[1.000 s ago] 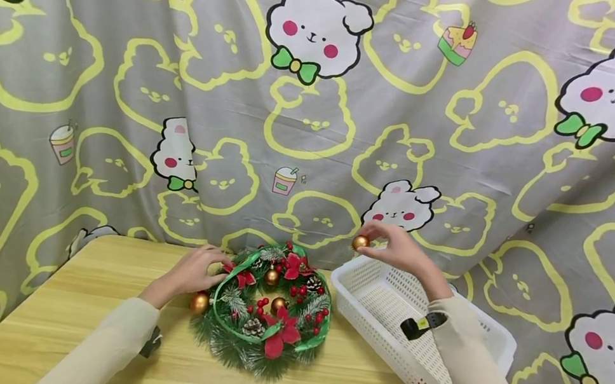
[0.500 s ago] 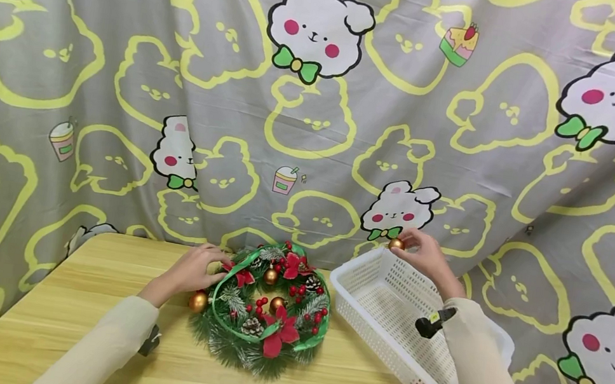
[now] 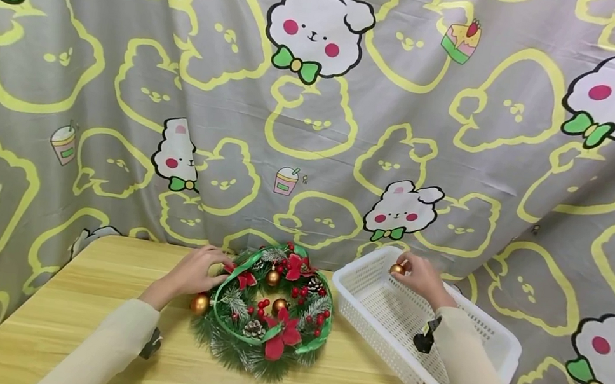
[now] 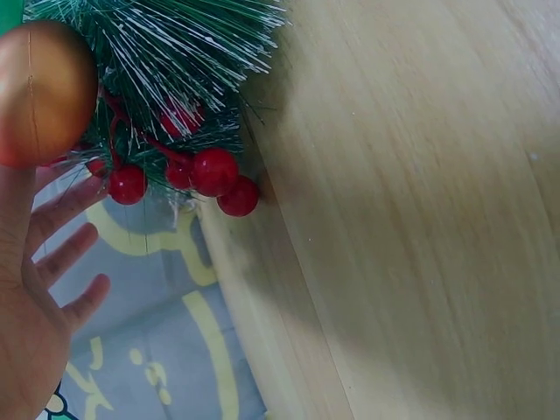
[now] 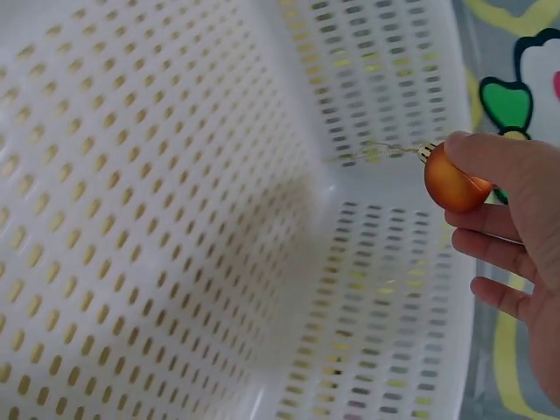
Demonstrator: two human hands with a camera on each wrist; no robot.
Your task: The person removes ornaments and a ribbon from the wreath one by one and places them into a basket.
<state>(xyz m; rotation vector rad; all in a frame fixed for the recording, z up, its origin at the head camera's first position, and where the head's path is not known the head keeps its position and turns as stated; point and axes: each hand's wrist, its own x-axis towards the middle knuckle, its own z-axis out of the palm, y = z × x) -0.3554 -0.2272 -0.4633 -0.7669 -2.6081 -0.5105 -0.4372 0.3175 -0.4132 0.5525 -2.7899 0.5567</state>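
Note:
A Christmas wreath (image 3: 228, 342) lies on the table, with a green ribbon, red poinsettias, berries, pine cones and gold baubles. My left hand (image 3: 194, 274) holds its left edge near a red poinsettia (image 3: 246, 279). In the left wrist view, a gold bauble (image 4: 44, 92) hides the thumb tip; the other fingers spread beside red berries (image 4: 214, 172). My right hand (image 3: 420, 277) pinches another gold bauble (image 5: 457, 179) between thumb and fingers, a thin hanging thread trailing from its cap. It is just inside the far end of a white plastic basket (image 3: 375, 347).
The basket stands right of the wreath on the wooden table (image 3: 103, 263), its perforated floor bare where visible. A grey patterned curtain (image 3: 310, 173) hangs directly behind the table. On each wrist sits a small black camera (image 3: 423, 342).
My right hand has carried the gold bauble rightward from the basket's left corner, then lowered it into the far end. The left hand has stayed on the wreath.

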